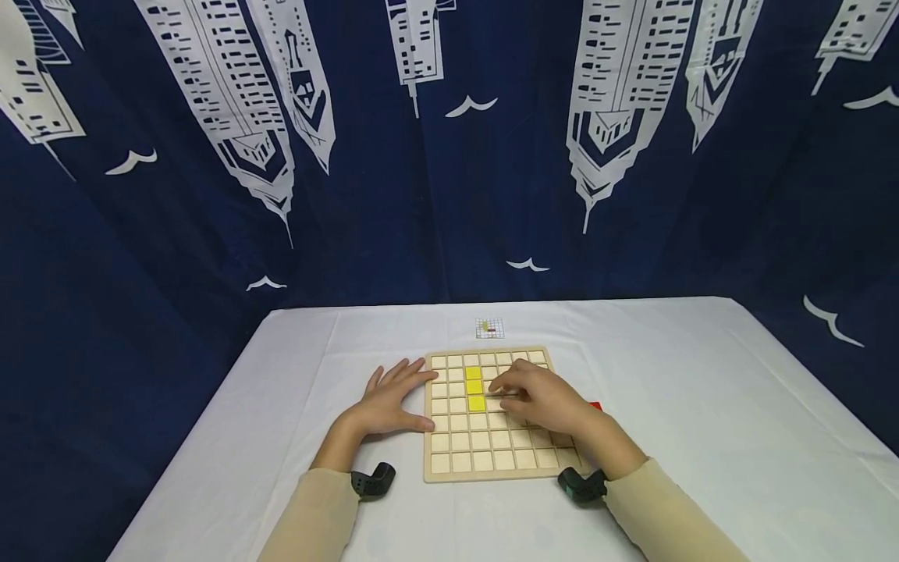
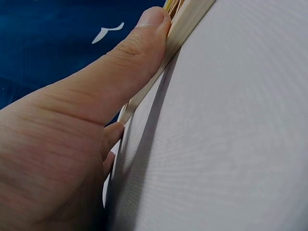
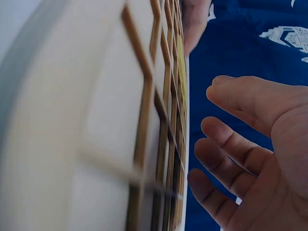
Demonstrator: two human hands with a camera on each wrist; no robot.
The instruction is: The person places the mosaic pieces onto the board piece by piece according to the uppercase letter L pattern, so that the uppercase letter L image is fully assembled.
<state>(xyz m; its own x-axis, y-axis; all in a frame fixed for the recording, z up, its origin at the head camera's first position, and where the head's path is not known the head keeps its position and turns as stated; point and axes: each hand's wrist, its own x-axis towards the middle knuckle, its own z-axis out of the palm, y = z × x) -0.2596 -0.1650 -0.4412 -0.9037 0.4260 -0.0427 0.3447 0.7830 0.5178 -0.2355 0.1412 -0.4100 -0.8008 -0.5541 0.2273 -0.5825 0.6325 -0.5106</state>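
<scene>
My left hand (image 1: 393, 402) is touching the left edge of the wooden grid board (image 1: 492, 473), fingers spread. My right hand (image 1: 544, 398) is hovering above its cells, fingers parted, gripping nothing visible, just right of three yellow tiles (image 1: 474, 387). I am risking a shifted tile if a fingertip brushes low, a sliding board if my left pushes hard.

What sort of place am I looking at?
Probably a staged tabletop activity station: a white-covered table, a navy skyline-print backdrop behind it, and a wooden grid board on top.
</scene>
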